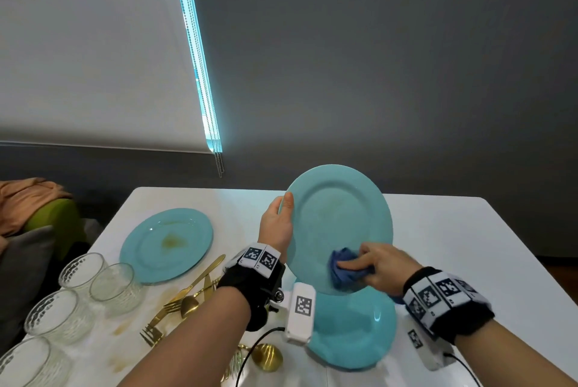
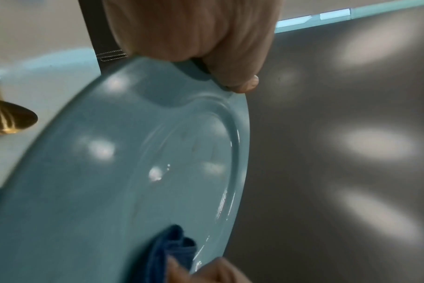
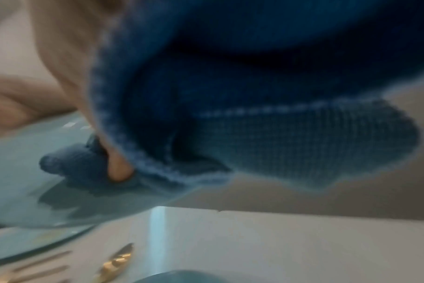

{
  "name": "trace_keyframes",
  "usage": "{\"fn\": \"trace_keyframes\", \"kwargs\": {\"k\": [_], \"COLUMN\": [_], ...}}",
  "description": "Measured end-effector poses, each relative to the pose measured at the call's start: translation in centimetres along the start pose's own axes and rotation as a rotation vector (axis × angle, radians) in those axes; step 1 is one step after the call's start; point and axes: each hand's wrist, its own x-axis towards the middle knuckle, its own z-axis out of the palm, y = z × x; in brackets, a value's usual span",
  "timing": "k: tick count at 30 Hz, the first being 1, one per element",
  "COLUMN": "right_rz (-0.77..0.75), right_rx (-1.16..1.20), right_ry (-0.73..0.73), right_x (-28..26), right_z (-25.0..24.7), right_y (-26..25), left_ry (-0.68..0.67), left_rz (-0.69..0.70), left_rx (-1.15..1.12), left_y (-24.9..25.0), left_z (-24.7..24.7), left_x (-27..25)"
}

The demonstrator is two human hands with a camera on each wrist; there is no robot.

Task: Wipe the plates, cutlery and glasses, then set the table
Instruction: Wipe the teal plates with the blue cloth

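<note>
A turquoise plate is held up on edge above the white table, its face towards me. My left hand grips its left rim, thumb on the front; the left wrist view shows the same plate with fingers curled over the rim. My right hand presses a bunched blue cloth against the plate's lower right face. In the blurred right wrist view the cloth fills most of the picture, a fingertip pushing it on the plate.
A stained turquoise plate lies at the left, another plate below the raised one. Gold cutlery is scattered near my left forearm. Several ribbed glasses stand at the left edge. A chair with cloth sits beyond the table.
</note>
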Motion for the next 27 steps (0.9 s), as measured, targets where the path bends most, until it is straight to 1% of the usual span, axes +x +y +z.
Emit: {"fn": "trace_keyframes", "kwargs": {"k": [1, 2, 3, 4, 5, 6, 7, 8, 9, 10, 11, 12, 13, 15, 16, 17, 18, 19, 20, 21, 22, 23, 24, 25, 26, 27], "right_rz": [0.056, 0.133, 0.217, 0.292, 0.327, 0.281, 0.182, 0.054, -0.028, -0.041, 0.013, 0.076, 0.155, 0.311, 0.346, 0.314, 0.213, 0.074, -0.068, -0.155, -0.194, -0.179, -0.116, -0.044, 0.054, 0.147], "right_rx": [-0.052, -0.085, -0.079, -0.034, 0.016, 0.05, 0.057, 0.041, 0.026, -0.012, -0.055, -0.078, -0.081, 0.024, 0.089, 0.131, 0.134, 0.101, 0.017, -0.058, -0.093, -0.116, -0.151, -0.168, -0.165, -0.125], "right_ry": [0.03, 0.105, 0.221, 0.368, 0.496, 0.569, 0.568, 0.498, 0.36, 0.208, 0.114, 0.126, 0.201, 0.441, 0.561, 0.644, 0.678, 0.65, 0.558, 0.388, 0.198, 0.049, -0.023, -0.008, 0.061, 0.187], "right_x": [-0.1, -0.1, 0.0, 0.2, 0.3, 0.4, 0.3, 0.2, -0.2, -0.6, -0.9, -0.8, -0.8, -0.1, 0.4, 0.7, 0.9, 0.8, 0.7, 0.4, 0.0, -0.4, -0.6, -0.8, -0.9, -0.9], "right_z": [-0.5, -0.9, -1.3, -1.3, -1.2, -0.7, -0.1, 0.6, 0.9, 0.7, -0.1, -0.9, -1.5, -2.2, -2.1, -1.9, -1.6, -1.2, -0.6, -0.1, -0.2, -0.7, -1.5, -2.3, -3.2, -4.0], "right_y": [0.8, 1.3, 1.6, 1.4, 0.9, 0.4, -0.2, -0.5, -0.6, -0.5, -0.1, 0.5, 0.9, 0.7, 0.0, -0.9, -2.0, -3.1, -3.8, -4.0, -3.7, -2.9, -2.0, -1.2, -0.6, -0.1], "left_ry": [-0.006, -0.014, -0.024, -0.031, -0.039, -0.05, -0.057, -0.056, -0.05, -0.043, -0.041, -0.041, -0.047, -0.076, -0.091, -0.103, -0.111, -0.116, -0.115, -0.108, -0.09, -0.076, -0.069, -0.07, -0.073, -0.079], "left_rz": [0.001, -0.001, -0.002, -0.006, -0.003, 0.002, 0.01, 0.015, 0.017, 0.015, 0.018, 0.019, 0.025, 0.03, 0.032, 0.041, 0.052, 0.061, 0.067, 0.071, 0.065, 0.056, 0.042, 0.03, 0.02, 0.018], "left_rx": [-0.003, 0.006, 0.012, 0.008, 0.004, 0.002, 0.003, 0.006, 0.006, 0.006, 0.001, -0.003, -0.002, 0.013, 0.015, 0.017, 0.019, 0.013, 0.006, 0.006, 0.014, 0.017, 0.011, -0.009, -0.033, -0.053], "left_y": [-0.1, -0.3, -0.4, -0.4, -0.4, -0.1, 0.1, 0.2, 0.2, 0.2, 0.1, 0.0, -0.1, -0.4, -0.3, -0.3, -0.3, -0.4, -0.6, -0.7, -0.6, -0.5, -0.5, -0.4, -0.1, 0.0], "left_z": [-0.2, -0.2, -0.1, 0.1, 0.3, 0.5, 0.5, 0.4, 0.3, 0.0, -0.2, -0.3, -0.4, -0.1, 0.2, 0.6, 0.8, 1.0, 1.0, 0.8, 0.5, 0.1, -0.3, -0.7, -0.9, -1.0], "left_x": [0.0, -0.1, -0.3, -0.6, -0.7, -0.8, -0.7, -0.7, -0.6, -0.6, -0.6, -0.7, -0.9, -1.3, -1.6, -1.8, -2.0, -2.0, -2.0, -2.0, -2.0, -2.0, -1.8, -1.7, -1.8, -1.7]}}
